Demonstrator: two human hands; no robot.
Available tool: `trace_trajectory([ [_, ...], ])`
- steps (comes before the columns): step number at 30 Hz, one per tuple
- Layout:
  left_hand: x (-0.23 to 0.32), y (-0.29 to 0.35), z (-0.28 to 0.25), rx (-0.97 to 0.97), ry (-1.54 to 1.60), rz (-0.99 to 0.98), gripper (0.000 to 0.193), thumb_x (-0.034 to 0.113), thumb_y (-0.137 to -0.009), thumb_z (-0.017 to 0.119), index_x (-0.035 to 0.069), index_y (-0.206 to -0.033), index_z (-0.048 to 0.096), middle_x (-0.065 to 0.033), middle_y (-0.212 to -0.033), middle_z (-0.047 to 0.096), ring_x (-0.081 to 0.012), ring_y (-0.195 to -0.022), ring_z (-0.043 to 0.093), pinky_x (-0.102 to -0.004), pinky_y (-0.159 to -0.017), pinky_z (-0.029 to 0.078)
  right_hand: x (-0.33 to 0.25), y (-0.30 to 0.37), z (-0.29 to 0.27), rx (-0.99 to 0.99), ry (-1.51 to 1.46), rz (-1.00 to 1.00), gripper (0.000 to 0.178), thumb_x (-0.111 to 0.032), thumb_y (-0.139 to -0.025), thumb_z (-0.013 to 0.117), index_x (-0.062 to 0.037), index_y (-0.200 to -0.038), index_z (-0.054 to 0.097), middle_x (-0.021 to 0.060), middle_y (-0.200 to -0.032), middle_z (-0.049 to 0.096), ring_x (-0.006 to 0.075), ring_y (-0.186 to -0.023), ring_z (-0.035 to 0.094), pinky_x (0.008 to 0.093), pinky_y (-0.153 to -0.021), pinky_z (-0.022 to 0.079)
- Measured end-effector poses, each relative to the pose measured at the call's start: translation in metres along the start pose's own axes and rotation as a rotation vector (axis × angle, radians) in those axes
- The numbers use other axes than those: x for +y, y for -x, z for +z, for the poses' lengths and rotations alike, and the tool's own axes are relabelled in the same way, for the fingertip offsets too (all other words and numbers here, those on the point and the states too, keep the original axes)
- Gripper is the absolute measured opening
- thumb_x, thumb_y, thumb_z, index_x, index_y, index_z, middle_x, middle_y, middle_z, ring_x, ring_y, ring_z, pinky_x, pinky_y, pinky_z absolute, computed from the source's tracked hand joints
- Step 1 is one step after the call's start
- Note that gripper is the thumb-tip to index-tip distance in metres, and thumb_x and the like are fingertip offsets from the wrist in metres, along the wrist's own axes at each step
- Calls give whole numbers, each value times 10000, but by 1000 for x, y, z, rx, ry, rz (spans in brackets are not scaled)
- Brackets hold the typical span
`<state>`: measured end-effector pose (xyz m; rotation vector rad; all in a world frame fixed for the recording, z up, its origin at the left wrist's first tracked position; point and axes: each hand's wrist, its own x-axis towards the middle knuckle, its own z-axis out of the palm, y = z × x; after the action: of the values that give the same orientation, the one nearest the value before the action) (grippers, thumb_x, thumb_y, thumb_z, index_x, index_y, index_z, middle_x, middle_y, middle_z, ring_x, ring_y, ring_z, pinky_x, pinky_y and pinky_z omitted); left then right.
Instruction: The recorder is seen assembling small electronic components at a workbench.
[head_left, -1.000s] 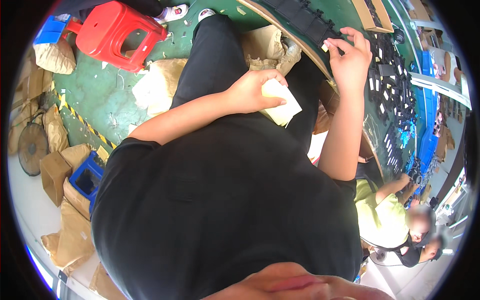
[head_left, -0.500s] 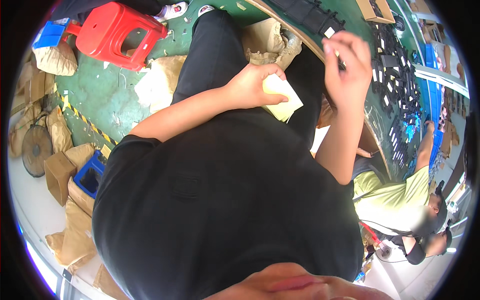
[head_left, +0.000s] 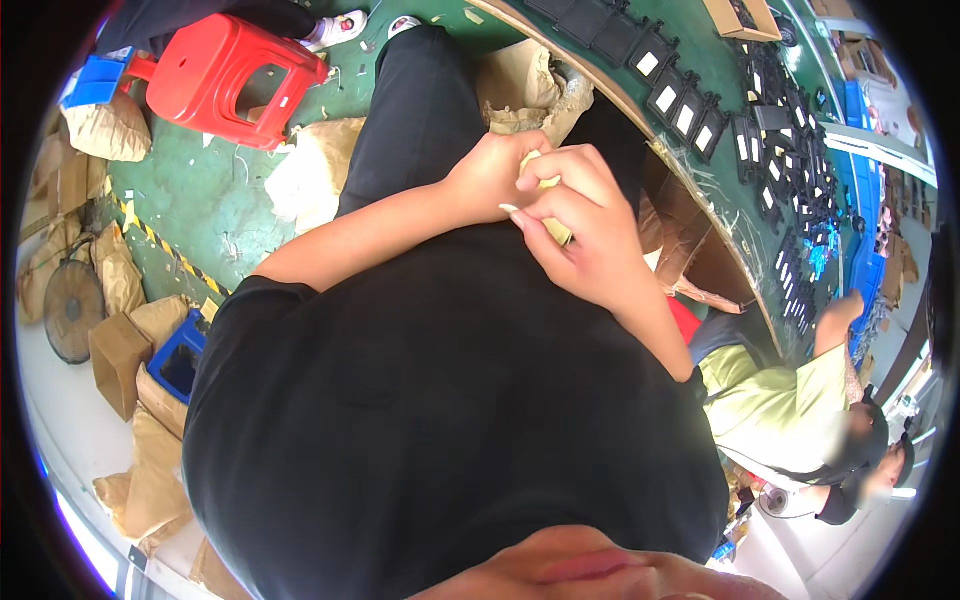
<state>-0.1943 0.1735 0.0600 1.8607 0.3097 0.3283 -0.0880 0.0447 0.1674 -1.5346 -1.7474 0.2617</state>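
My left hand (head_left: pixel 492 178) is closed round a pad of pale yellow sheets (head_left: pixel 549 183), held in front of my lap. Most of the pad is hidden by my fingers. Over it lies my right hand (head_left: pixel 590 220), its thumb and forefinger curled together at the pad's edge. Something small and white shows at the right thumb tip; I cannot tell if it is a label or a nail. Beyond my hands, flat black plastic parts (head_left: pixel 665 98) stand in a slanting row on the green work surface, several with white labels on them.
A board edge (head_left: pixel 690 185) separates my lap from the parts. More black parts (head_left: pixel 780 150) are heaped to the right, below an open cardboard box (head_left: pixel 742 20). A co-worker in a yellow-green shirt (head_left: pixel 775 395) sits at right. A red stool (head_left: pixel 190 75) and paper sacks (head_left: pixel 108 128) stand left.
My right hand has come down and left from above the row of parts to the pad in my left hand. More labelled black parts are now uncovered.
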Motion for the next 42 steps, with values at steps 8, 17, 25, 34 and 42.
trace_trajectory([
  [8, 7, 3, -4, 18, 68, -14, 371, 228, -829, 901, 47, -1041, 657, -89, -933, 757, -199, -821, 739, -342, -768, 576, 83, -68, -76, 227, 628, 66, 71, -112, -953, 718, -59, -1000, 722, 94, -1270, 669, 324, -1145, 586, 408, -997, 472],
  [17, 4, 6, -13, -33, 129, 6, 303, 170, -863, 867, 59, -1089, 697, -84, -968, 764, -190, -901, 755, -324, -813, 577, 133, -80, -55, 106, 617, 253, 78, -131, -916, 776, -82, -976, 785, 67, -1274, 668, 317, -1160, 580, 410, -981, 500],
  [25, 4, 7, -14, 20, 159, 3, 355, 270, -833, 879, 59, -1054, 700, -136, -973, 770, -297, -902, 767, -373, -820, 591, 105, -76, -45, 179, 871, 214, 77, -143, -874, 820, -118, -946, 813, 23, -1137, 719, 264, -1050, 627, 391, -933, 510],
  [34, 7, 8, -15, 191, 86, 63, 390, 291, -785, 921, 46, -969, 679, -114, -824, 755, -263, -758, 766, -353, -706, 599, 33, -6, -12, 25, 197, 288, 180, -49, -816, 799, -25, -990, 760, 84, -1075, 672, 297, -1008, 650, 400, -885, 548],
  [42, 6, 7, -6, 128, 93, 14, 373, 285, -782, 885, 42, -966, 670, -165, -847, 747, -349, -782, 751, -405, -716, 596, 13, 0, 4, -25, 291, 177, 146, 30, -782, 772, -26, -817, 641, 71, -1059, 635, 295, -965, 616, 392, -806, 516],
])
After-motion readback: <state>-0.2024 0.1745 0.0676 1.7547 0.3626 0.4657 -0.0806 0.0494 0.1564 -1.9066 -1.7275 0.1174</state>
